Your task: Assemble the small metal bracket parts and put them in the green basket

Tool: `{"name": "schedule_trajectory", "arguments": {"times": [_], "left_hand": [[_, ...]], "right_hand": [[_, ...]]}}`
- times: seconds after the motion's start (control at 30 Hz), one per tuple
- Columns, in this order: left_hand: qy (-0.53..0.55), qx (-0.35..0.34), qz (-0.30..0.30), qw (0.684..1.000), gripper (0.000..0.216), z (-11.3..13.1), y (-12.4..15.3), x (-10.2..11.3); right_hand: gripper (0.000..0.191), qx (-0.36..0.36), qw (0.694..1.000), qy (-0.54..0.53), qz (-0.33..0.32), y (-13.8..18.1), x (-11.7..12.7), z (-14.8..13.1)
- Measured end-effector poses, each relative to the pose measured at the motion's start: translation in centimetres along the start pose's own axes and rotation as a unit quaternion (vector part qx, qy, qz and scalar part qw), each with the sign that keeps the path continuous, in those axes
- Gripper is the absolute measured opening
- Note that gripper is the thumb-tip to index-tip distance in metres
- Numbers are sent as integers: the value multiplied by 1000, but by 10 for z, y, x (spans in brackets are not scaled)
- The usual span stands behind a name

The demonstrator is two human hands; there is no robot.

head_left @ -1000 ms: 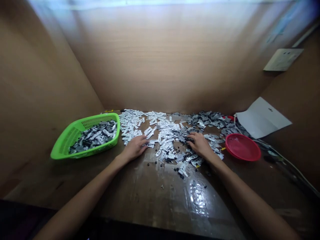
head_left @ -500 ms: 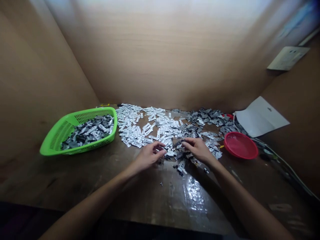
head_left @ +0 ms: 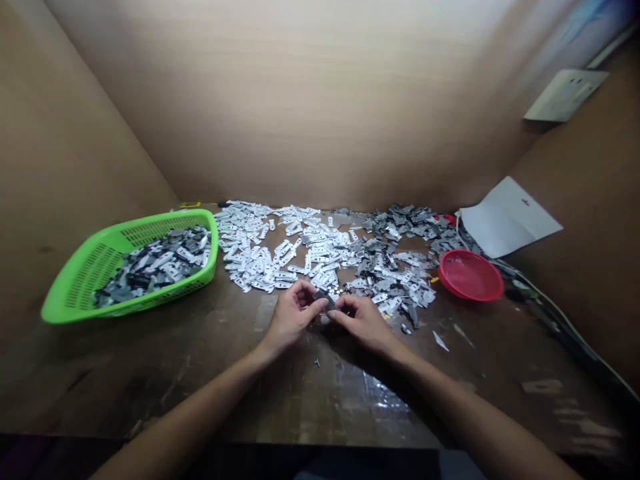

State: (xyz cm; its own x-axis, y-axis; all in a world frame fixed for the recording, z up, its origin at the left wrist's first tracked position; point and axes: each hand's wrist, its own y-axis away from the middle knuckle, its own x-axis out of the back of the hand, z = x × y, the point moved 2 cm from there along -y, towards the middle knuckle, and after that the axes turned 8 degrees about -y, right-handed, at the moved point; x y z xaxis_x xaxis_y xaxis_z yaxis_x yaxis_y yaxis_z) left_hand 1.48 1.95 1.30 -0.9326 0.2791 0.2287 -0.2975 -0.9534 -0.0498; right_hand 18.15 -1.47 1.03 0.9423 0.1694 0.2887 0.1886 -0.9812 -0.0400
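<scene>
My left hand [head_left: 291, 316] and my right hand [head_left: 361, 321] meet above the dark wooden table [head_left: 280, 393], fingertips pinched together on a small dark metal part [head_left: 327, 302] held between them. Just beyond them lies a wide heap of small white plates [head_left: 280, 253] and, to its right, a heap of grey metal plates [head_left: 395, 267]. Both hands hover at the near edge of these heaps.
A green plastic basket [head_left: 75, 287] with several grey and white parts stands at the left. A red shallow bowl [head_left: 470, 275] sits at the right, with a white sheet [head_left: 505, 217] and a cable [head_left: 565, 327] behind it. Brown board walls enclose the table.
Both hands drew back from the heaps toward me and came together. They were resting apart on the parts; now they pinch one small part between them.
</scene>
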Motion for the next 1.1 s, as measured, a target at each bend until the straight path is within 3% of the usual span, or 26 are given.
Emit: {"name": "schedule_trajectory", "arguments": {"times": [0.1,0.2,0.4,0.5,0.57,0.63,0.83,1.1], "left_hand": [[-105,-36,-25,994,20,7,2,6],[-166,-41,-88,981,21,9,5,8],[-104,18,-165,981,23,-3,6,3],[-9,110,-183,977,24,-11,5,1],[29,165,-180,969,26,-15,4,0],[52,204,-176,962,28,-16,3,1],[78,236,-190,950,24,-14,2,1],[72,239,-202,947,23,-16,1,-2]], "right_hand": [[14,30,993,113,-18,-1,14,-3],[9,47,981,181,-43,-1,25,-5],[14,23,985,122,-116,-2,40,-8],[22,43,993,99,-46,-10,54,-4],[21,75,984,153,47,-17,63,1],[17,100,964,232,76,-22,64,8],[18,96,921,374,46,-32,50,17],[14,37,921,387,26,-35,51,19]]}}
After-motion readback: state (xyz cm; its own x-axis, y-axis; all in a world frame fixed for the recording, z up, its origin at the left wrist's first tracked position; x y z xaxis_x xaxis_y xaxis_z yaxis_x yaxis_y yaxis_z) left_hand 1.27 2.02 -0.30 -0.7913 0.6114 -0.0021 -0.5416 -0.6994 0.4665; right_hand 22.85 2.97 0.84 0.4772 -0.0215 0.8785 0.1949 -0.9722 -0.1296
